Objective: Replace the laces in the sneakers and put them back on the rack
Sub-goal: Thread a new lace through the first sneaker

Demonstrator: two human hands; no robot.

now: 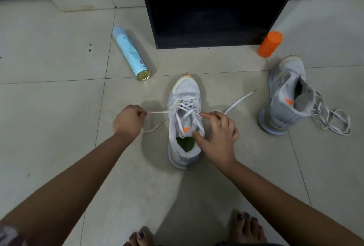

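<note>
sneaker point(184, 119) stands upright on the tiled floor point(59, 108) just past the person's bare toes point(141, 236), its toe pointing away. the left hand point(128, 119) pinches one end of its white lace point(157, 112), drawn taut to the left, while the right hand point(216, 133) rests thumb and forefinger on the right lacing edge; i cannot tell if it pinches anything. farther right the second sneaker point(283, 98) lies on its side trailing a loose lace point(332, 121), and beyond are a pale blue spray can point(131, 53), an orange cylinder point(270, 44) and the black rack point(212, 9).
</note>
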